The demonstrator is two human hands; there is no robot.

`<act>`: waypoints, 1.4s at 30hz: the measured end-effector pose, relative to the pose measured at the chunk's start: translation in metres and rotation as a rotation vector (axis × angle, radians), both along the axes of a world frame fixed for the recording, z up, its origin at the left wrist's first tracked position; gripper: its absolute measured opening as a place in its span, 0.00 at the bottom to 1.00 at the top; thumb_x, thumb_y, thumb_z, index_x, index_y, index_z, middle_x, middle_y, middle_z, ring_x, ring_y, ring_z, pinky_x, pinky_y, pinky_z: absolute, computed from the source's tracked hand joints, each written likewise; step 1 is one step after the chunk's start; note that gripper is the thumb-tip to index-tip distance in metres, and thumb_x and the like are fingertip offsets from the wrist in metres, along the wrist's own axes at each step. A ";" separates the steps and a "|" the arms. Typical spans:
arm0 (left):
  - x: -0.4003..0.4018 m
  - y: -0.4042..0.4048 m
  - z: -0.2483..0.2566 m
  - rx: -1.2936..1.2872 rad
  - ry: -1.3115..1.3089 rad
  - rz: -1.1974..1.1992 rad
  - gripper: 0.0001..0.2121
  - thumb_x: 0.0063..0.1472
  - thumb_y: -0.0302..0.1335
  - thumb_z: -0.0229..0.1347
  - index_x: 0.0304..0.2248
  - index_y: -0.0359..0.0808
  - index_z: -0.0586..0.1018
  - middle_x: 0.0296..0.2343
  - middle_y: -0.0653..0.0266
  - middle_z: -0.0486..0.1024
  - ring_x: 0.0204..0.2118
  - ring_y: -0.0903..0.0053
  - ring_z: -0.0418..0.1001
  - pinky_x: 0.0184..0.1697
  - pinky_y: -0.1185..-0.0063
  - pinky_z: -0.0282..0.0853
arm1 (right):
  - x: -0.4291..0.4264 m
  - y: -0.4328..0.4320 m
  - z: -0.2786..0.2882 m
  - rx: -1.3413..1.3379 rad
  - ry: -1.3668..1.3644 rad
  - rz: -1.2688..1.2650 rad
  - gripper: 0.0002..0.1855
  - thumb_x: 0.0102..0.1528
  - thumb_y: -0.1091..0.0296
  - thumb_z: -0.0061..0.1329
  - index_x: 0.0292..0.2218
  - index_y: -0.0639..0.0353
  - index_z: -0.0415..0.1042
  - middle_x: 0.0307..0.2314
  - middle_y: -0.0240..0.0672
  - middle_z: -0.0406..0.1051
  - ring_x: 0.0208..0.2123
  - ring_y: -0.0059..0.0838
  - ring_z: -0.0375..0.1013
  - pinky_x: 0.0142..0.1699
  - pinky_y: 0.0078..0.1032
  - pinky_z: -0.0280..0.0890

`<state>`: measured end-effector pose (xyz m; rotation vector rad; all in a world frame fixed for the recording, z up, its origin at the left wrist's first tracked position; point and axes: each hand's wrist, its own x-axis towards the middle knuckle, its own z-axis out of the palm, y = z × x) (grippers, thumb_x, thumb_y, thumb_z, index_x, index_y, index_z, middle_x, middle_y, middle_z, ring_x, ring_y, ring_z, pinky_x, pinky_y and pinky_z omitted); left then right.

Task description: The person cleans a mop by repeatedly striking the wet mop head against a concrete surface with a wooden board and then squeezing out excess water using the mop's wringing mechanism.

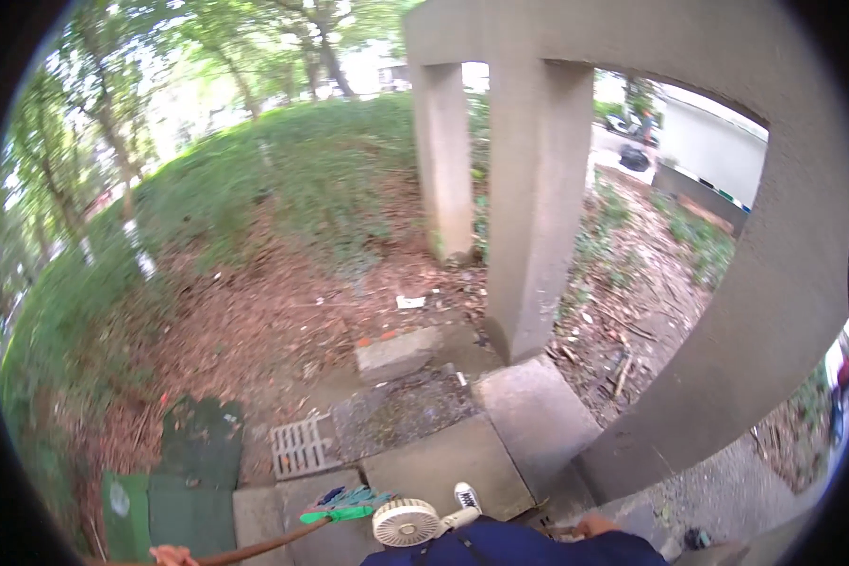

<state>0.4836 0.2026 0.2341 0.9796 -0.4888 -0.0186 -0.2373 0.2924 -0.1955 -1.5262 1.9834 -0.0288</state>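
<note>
At the bottom left, my left hand [173, 555] is closed around the brown handle of a broom [276, 545]. The broom's green head [347, 514], with blue-grey bristles, lies over the concrete slabs near my feet. My right hand [598, 525] shows only partly beside my dark blue clothing at the lower right; a thin brownish thing is near its fingers, and I cannot tell whether it is held. A cream handheld fan [405, 523] sits in front of my chest, just right of the broom head. One black-and-white sneaker [467, 497] stands on a slab.
A drain grate [301, 447] and a raised concrete block [398, 354] lie ahead. Concrete pillars [527, 212] rise at the right. Green mats [194, 509] are at the lower left. White litter [410, 302] rests among dry leaves. A black bag [634, 158] is farther off.
</note>
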 end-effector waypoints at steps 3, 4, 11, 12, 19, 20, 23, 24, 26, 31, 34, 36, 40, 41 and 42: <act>-0.028 -0.064 0.010 0.069 -0.071 0.159 0.13 0.63 0.29 0.50 0.21 0.37 0.65 0.15 0.64 0.65 0.12 0.82 0.58 0.15 0.83 0.54 | 0.001 -0.116 0.005 0.235 0.102 -0.064 0.14 0.39 0.62 0.56 0.33 0.47 0.80 0.32 0.42 0.75 0.37 0.42 0.75 0.41 0.37 0.67; -0.029 -0.090 0.007 0.061 -0.081 0.151 0.12 0.62 0.28 0.50 0.21 0.36 0.66 0.15 0.64 0.66 0.12 0.81 0.59 0.15 0.83 0.53 | 0.002 -0.155 -0.008 0.295 0.258 -0.098 0.13 0.40 0.63 0.53 0.32 0.48 0.80 0.33 0.44 0.75 0.39 0.44 0.75 0.43 0.40 0.67; -0.053 -0.233 0.002 0.183 -0.128 0.225 0.11 0.59 0.30 0.54 0.23 0.35 0.69 0.16 0.65 0.66 0.14 0.81 0.60 0.16 0.83 0.54 | -0.006 -0.373 0.040 0.588 0.285 0.029 0.16 0.37 0.61 0.59 0.32 0.50 0.80 0.33 0.34 0.77 0.38 0.35 0.76 0.42 0.33 0.68; -0.063 -0.257 0.006 0.219 -0.078 0.246 0.13 0.59 0.34 0.55 0.22 0.35 0.69 0.15 0.67 0.65 0.15 0.81 0.61 0.17 0.82 0.55 | -0.010 -0.384 0.037 0.610 0.273 0.005 0.16 0.37 0.61 0.59 0.32 0.50 0.80 0.33 0.34 0.77 0.38 0.35 0.76 0.42 0.33 0.68; -0.031 -0.323 -0.021 0.481 -0.133 0.487 0.19 0.59 0.40 0.55 0.19 0.34 0.70 0.14 0.67 0.66 0.15 0.79 0.61 0.18 0.79 0.57 | 0.021 -0.550 0.028 0.507 0.341 0.050 0.20 0.38 0.60 0.58 0.36 0.52 0.78 0.34 0.35 0.76 0.38 0.35 0.76 0.41 0.33 0.69; -0.028 -0.336 -0.023 0.534 -0.120 0.521 0.20 0.59 0.41 0.55 0.18 0.34 0.70 0.14 0.68 0.65 0.15 0.78 0.61 0.18 0.79 0.58 | 0.026 -0.573 0.023 0.471 0.368 0.086 0.20 0.39 0.59 0.58 0.36 0.53 0.78 0.32 0.35 0.77 0.36 0.34 0.76 0.41 0.33 0.69; 0.011 -0.344 -0.037 0.564 -0.057 0.614 0.18 0.56 0.41 0.58 0.25 0.32 0.73 0.16 0.66 0.67 0.18 0.79 0.62 0.19 0.79 0.60 | 0.076 -0.670 0.047 0.553 0.393 0.135 0.17 0.41 0.58 0.58 0.34 0.54 0.78 0.27 0.33 0.77 0.33 0.31 0.77 0.41 0.33 0.69; 0.014 -0.347 -0.030 0.539 -0.048 0.584 0.25 0.55 0.39 0.60 0.46 0.34 0.66 0.18 0.65 0.69 0.19 0.77 0.63 0.21 0.77 0.63 | 0.086 -0.692 0.048 0.574 0.413 0.186 0.18 0.41 0.56 0.59 0.32 0.58 0.78 0.24 0.34 0.76 0.29 0.29 0.76 0.37 0.30 0.70; 0.054 -0.357 -0.050 0.442 -0.017 0.547 0.16 0.64 0.33 0.51 0.19 0.42 0.66 0.14 0.78 0.53 0.15 0.91 0.46 0.16 0.86 0.41 | 0.093 -0.731 0.069 0.624 0.434 0.234 0.18 0.41 0.56 0.60 0.30 0.61 0.77 0.23 0.35 0.76 0.26 0.29 0.76 0.35 0.29 0.70; 0.072 -0.333 -0.024 0.359 0.013 0.710 0.18 0.66 0.33 0.47 0.18 0.40 0.62 0.15 0.73 0.56 0.12 0.89 0.47 0.16 0.87 0.46 | 0.210 -0.865 0.071 0.507 0.377 0.473 0.21 0.40 0.55 0.62 0.25 0.67 0.76 0.18 0.40 0.74 0.18 0.30 0.74 0.26 0.27 0.69; 0.034 -0.305 -0.008 0.294 -0.024 0.818 0.18 0.67 0.34 0.45 0.18 0.40 0.61 0.15 0.73 0.55 0.13 0.88 0.48 0.20 0.86 0.52 | 0.290 -0.925 0.103 0.529 0.414 0.674 0.21 0.41 0.52 0.60 0.26 0.65 0.76 0.19 0.40 0.74 0.20 0.32 0.74 0.30 0.28 0.69; 0.006 -0.296 -0.002 0.259 -0.030 0.881 0.19 0.67 0.35 0.44 0.18 0.41 0.59 0.15 0.72 0.54 0.13 0.87 0.48 0.24 0.84 0.55 | 0.315 -0.988 0.074 0.445 0.458 0.813 0.25 0.39 0.52 0.62 0.34 0.63 0.77 0.26 0.43 0.76 0.27 0.38 0.77 0.37 0.31 0.71; -0.055 -0.306 0.000 0.318 -0.157 0.973 0.21 0.68 0.35 0.42 0.16 0.41 0.58 0.14 0.71 0.54 0.12 0.86 0.47 0.27 0.82 0.56 | 0.471 -1.047 0.080 0.374 0.496 1.104 0.25 0.39 0.54 0.62 0.35 0.63 0.77 0.25 0.44 0.76 0.27 0.38 0.77 0.36 0.31 0.71; -0.061 -0.303 -0.003 0.302 -0.183 0.987 0.21 0.68 0.36 0.42 0.16 0.41 0.58 0.14 0.71 0.53 0.13 0.86 0.47 0.27 0.82 0.55 | 0.519 -1.047 0.085 0.346 0.435 1.185 0.20 0.42 0.57 0.59 0.32 0.65 0.76 0.19 0.40 0.73 0.19 0.32 0.73 0.27 0.29 0.67; -0.072 -0.305 -0.017 0.266 -0.164 1.006 0.21 0.68 0.37 0.42 0.16 0.41 0.58 0.14 0.71 0.54 0.13 0.86 0.47 0.27 0.82 0.55 | 0.540 -1.058 0.089 0.316 0.397 1.237 0.16 0.46 0.60 0.57 0.28 0.67 0.76 0.13 0.36 0.69 0.12 0.26 0.69 0.19 0.26 0.64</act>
